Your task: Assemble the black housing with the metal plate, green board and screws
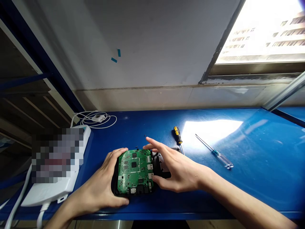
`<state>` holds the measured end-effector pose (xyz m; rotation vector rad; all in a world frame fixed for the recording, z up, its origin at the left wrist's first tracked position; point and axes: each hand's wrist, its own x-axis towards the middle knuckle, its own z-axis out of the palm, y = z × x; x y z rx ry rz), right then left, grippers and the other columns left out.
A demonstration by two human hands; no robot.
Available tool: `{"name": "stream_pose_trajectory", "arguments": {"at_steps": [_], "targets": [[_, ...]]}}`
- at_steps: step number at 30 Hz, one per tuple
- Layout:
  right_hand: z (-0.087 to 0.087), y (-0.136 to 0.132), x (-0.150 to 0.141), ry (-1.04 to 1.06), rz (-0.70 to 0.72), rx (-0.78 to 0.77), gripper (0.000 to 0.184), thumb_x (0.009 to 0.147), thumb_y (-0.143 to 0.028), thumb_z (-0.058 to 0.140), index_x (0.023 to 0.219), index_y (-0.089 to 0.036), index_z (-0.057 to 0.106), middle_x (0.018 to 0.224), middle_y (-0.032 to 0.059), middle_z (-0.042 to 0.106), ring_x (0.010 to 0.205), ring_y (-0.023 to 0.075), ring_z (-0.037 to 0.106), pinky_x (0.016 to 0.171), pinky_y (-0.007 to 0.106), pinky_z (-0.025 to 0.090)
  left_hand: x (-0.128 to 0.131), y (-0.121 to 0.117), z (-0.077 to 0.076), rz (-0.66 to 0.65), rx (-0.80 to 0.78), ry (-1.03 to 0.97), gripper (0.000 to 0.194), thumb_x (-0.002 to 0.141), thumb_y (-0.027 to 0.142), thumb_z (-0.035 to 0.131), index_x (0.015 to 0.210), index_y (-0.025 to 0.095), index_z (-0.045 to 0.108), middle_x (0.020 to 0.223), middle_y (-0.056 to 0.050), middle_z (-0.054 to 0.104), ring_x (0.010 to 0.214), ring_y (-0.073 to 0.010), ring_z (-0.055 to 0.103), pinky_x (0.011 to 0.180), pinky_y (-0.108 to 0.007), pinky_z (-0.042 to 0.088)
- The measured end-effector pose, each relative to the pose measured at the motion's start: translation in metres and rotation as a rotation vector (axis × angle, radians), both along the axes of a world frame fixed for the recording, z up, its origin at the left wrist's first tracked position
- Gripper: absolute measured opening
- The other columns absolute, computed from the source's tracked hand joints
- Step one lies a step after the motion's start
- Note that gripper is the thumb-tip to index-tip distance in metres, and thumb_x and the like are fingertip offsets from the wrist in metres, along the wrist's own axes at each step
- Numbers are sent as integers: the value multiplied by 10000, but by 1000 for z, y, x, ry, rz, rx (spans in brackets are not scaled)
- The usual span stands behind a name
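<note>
While your left hand [103, 179], fingers half-curled, held the black casing [115, 184], your right hand [179, 170], fingers spread, bordered the green circuit board [130, 173] inside, grip unclear; edge-only handling seemed best.

No letters, numbers, brands or signs can be read — any marking on the green circuit board [134, 173] is too small to make out, and a pixelated patch covers much of the white device [57, 190]
</note>
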<state>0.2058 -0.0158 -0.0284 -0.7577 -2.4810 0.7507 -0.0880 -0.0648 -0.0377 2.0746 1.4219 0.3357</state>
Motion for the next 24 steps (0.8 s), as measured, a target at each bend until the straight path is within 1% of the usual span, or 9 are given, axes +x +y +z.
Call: {"name": "stream_pose_trajectory", "arguments": {"at_steps": [3, 7, 12, 17, 22, 24], "targets": [[2, 0, 0, 19, -11, 29, 1000, 862, -278, 707, 1634, -211, 75, 1489, 164, 548, 1385, 310, 523, 1104, 479, 511, 0, 0, -1, 4, -12, -20, 1154, 653, 273, 869, 1507, 405, 104, 1584, -90, 274, 1497, -378, 338, 1240, -607, 330], [4, 2, 0, 17, -23, 42, 944, 875, -281, 695, 1625, -195, 127, 1465, 145, 578, 1381, 288, 509, 1136, 478, 480, 0, 2, -1, -6, -15, -10, 1178, 637, 264, 880, 1515, 398, 105, 1576, -95, 275, 1500, -384, 320, 1241, -606, 326], [5, 4, -2, 2, -32, 40, 851, 890, -286, 679, 1601, -174, 224, 1408, 132, 636, 1322, 264, 541, 1089, 461, 515, -1, 2, -1, -19, -26, 8, 1184, 644, 287, 879, 1540, 376, 109, 1592, -102, 257, 1529, -385, 253, 1263, -609, 278], [5, 5, -2, -25, -54, 34, 781, 894, -309, 678, 1569, -155, 315, 1355, 132, 677, 1275, 262, 569, 1039, 456, 553, -2, 2, -2, -26, -28, 7, 1186, 637, 293, 883, 1550, 351, 129, 1605, -110, 244, 1536, -378, 237, 1277, -600, 251], [8, 5, 0, -51, -50, 4, 709, 912, -334, 663, 1544, -179, 382, 1398, 116, 675, 1298, 260, 590, 1035, 460, 577, -1, 3, -2, -35, -14, 5, 1164, 623, 281, 882, 1540, 331, 167, 1596, -117, 252, 1524, -377, 256, 1271, -586, 273], [8, 5, 0, -60, -46, 5, 673, 921, -340, 656, 1528, -173, 419, 1408, 118, 675, 1362, 266, 566, 1065, 467, 569, -1, 3, -2, -44, -2, 6, 1157, 611, 267, 883, 1532, 333, 186, 1590, -111, 263, 1520, -377, 263, 1268, -583, 283]]}}
